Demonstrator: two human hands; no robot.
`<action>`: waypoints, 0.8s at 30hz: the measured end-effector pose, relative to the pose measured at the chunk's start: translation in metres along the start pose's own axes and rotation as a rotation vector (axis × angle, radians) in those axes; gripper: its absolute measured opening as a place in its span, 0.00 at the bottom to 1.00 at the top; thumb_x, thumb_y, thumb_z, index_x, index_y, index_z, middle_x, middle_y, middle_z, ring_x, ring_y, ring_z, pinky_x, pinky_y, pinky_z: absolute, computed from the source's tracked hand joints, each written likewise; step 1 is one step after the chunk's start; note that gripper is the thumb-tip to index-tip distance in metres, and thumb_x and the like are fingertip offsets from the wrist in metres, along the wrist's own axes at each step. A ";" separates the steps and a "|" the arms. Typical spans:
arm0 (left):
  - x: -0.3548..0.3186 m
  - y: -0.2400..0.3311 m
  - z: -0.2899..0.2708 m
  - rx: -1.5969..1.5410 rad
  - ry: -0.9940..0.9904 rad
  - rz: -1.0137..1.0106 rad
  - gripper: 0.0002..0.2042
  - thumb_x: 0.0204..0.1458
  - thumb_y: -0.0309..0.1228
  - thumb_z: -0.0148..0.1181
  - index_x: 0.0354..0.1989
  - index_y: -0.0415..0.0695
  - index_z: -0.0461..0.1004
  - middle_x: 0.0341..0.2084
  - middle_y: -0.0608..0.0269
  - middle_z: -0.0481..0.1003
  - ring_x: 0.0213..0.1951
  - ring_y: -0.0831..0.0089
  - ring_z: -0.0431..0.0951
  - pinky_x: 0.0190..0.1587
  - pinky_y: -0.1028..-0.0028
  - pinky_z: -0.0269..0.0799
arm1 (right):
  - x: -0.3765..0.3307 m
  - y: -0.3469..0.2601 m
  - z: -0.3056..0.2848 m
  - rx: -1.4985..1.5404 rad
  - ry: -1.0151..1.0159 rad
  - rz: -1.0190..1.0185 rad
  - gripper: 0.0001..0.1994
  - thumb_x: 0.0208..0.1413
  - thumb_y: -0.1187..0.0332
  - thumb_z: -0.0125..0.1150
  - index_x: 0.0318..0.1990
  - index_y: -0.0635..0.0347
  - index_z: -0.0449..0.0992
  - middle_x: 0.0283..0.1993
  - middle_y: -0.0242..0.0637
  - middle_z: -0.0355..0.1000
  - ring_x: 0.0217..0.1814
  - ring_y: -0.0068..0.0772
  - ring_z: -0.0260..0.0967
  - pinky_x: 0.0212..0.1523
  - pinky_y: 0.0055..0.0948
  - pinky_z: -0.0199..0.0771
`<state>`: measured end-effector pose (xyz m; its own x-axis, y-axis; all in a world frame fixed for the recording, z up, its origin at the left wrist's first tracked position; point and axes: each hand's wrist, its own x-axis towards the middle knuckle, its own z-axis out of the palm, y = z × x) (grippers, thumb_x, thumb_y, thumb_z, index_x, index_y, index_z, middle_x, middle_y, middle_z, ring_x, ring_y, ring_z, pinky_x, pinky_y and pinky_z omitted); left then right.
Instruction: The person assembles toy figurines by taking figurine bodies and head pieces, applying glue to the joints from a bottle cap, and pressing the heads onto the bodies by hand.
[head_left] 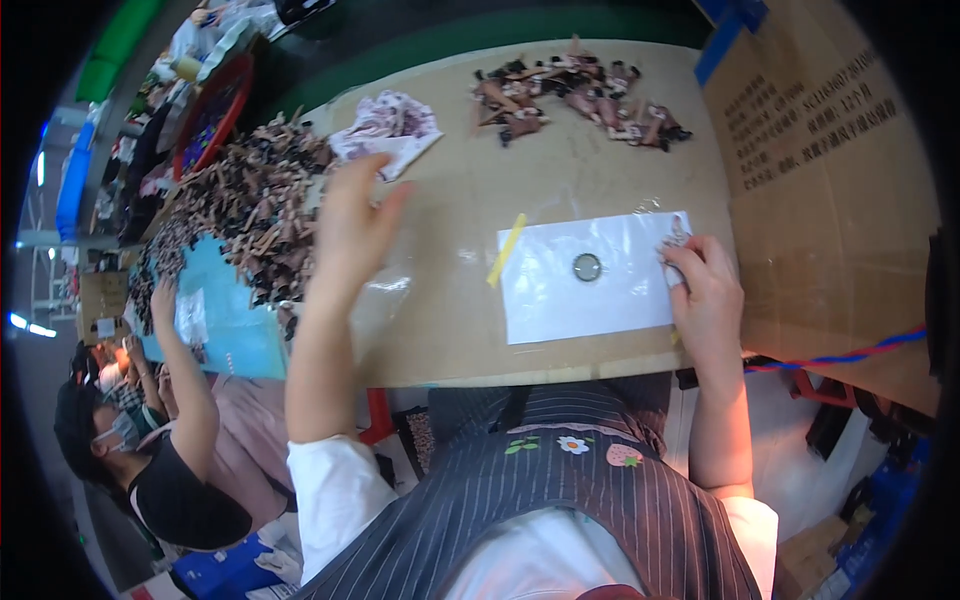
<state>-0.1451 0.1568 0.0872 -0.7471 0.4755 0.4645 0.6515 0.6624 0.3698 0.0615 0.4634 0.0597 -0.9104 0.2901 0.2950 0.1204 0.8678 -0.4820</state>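
My left hand (362,225), slightly blurred, hangs over the table just below a crumpled white cloth with a purple pattern (388,130). Its thumb and fingers are apart, with nothing visible between them. At the right edge of a white sheet (545,310), the fingers of my right hand (708,285) are pinched together at a small pale patterned piece (676,232), too small to name surely. One of those fingers has a white wrap. A small round dish (587,267) with a dark rim sits near the sheet's middle.
Yellow tape (507,250) crosses the sheet's left edge. Small brown and mauve doll-like figures form a big heap (265,190) at left and a smaller group (580,95) at the far side. A cardboard box (810,200) stands right. A masked co-worker (190,470) reaches toward the heap.
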 end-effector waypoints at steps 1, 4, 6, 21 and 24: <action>0.007 0.013 0.010 -0.058 -0.056 0.051 0.15 0.48 0.27 0.65 0.45 0.38 0.74 0.42 0.49 0.76 0.46 0.51 0.74 0.49 0.61 0.70 | 0.000 0.000 0.000 0.020 -0.001 -0.013 0.16 0.40 0.84 0.53 0.39 0.60 0.78 0.41 0.41 0.68 0.47 0.46 0.68 0.45 0.40 0.70; 0.026 0.041 0.046 -0.145 -0.100 0.176 0.14 0.49 0.26 0.64 0.45 0.39 0.75 0.39 0.53 0.76 0.44 0.55 0.75 0.47 0.63 0.70 | 0.001 0.000 0.000 -0.032 -0.040 -0.032 0.15 0.40 0.84 0.52 0.38 0.61 0.75 0.43 0.41 0.67 0.48 0.47 0.67 0.45 0.41 0.70; 0.044 0.050 0.065 -0.068 -0.097 0.223 0.14 0.48 0.27 0.65 0.44 0.40 0.76 0.39 0.54 0.75 0.44 0.55 0.74 0.46 0.63 0.69 | -0.001 0.001 0.002 -0.029 -0.026 -0.038 0.15 0.40 0.84 0.52 0.38 0.61 0.74 0.43 0.41 0.67 0.48 0.47 0.67 0.45 0.41 0.70; 0.055 0.047 0.086 0.333 0.022 0.444 0.12 0.43 0.27 0.63 0.38 0.42 0.72 0.39 0.59 0.75 0.60 0.55 0.66 0.62 0.33 0.39 | -0.022 0.007 0.015 0.157 0.098 0.056 0.16 0.41 0.83 0.52 0.40 0.64 0.77 0.40 0.43 0.71 0.45 0.49 0.70 0.45 0.40 0.71; 0.031 0.058 0.055 0.168 0.072 0.318 0.14 0.45 0.29 0.67 0.41 0.43 0.73 0.32 0.63 0.78 0.54 0.58 0.72 0.62 0.35 0.40 | -0.027 0.010 0.011 0.365 0.093 0.115 0.12 0.46 0.84 0.54 0.39 0.65 0.76 0.37 0.42 0.73 0.40 0.42 0.73 0.41 0.33 0.73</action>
<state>-0.1381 0.2416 0.0788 -0.4957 0.6352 0.5923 0.8144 0.5768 0.0631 0.0832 0.4595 0.0376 -0.8572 0.4273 0.2874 0.0557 0.6317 -0.7732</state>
